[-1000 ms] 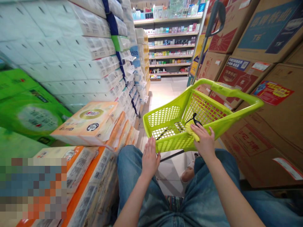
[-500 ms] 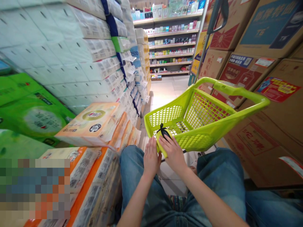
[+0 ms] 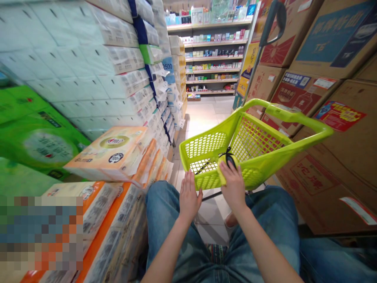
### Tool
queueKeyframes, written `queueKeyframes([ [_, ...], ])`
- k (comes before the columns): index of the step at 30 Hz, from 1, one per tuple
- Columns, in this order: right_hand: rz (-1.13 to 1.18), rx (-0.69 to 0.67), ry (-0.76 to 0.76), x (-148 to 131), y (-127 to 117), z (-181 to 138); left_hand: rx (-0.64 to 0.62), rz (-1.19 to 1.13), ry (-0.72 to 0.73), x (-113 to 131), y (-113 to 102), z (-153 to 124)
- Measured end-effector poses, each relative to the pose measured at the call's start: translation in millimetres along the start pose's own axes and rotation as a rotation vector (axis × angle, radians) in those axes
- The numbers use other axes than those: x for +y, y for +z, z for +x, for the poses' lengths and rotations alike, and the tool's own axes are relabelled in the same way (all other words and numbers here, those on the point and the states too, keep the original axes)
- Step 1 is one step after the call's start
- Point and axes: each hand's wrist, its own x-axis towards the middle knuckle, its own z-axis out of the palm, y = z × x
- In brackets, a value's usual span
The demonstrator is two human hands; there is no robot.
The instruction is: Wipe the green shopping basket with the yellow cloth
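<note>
A lime-green shopping cart (image 3: 206, 181) with lattice walls stands in front of my knees. My left hand (image 3: 189, 196) holds its near left corner, fingers straight and close together over the edge, thumb lower down. In my right hand (image 3: 232, 182) is a yellow pad with a black strap (image 3: 223, 179), pressed against the top edge of the cart's near side. The fingers lie over the pad and hide part of it. A dark loop of the strap sticks up above the fingertips. Whether the pad is sponge or cloth I cannot tell.
Stacked tissue packs (image 3: 118, 78) line the left, with orange packs (image 3: 108, 149) close to my left knee. Cardboard boxes (image 3: 318, 177) are piled on the right, near a grey handle (image 3: 272, 23). Shelves (image 3: 216, 57) of small goods stand beyond the tiled aisle (image 3: 203, 118).
My right hand has slid the yellow pad rightward along the cart's near edge, away from my left hand. The left hand stays at the corner.
</note>
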Motion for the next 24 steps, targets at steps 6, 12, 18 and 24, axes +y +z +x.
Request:
queueKeyframes([
  [6, 0.167, -0.178, -0.157, -73, 36, -12, -0.006, -0.025, 0.004, -6, 2, -1],
  [12, 0.092, -0.209, -0.233, -18, 3, -8, 0.003, 0.049, 0.017, -1, 1, 1],
  [18, -0.110, 0.032, -0.069, 78, -44, 2, -0.004, 0.062, 0.020, 5, 2, 2],
  [24, -0.193, 0.107, 0.020, 102, -56, 6, -0.030, 0.002, 0.042, 13, 5, 1],
])
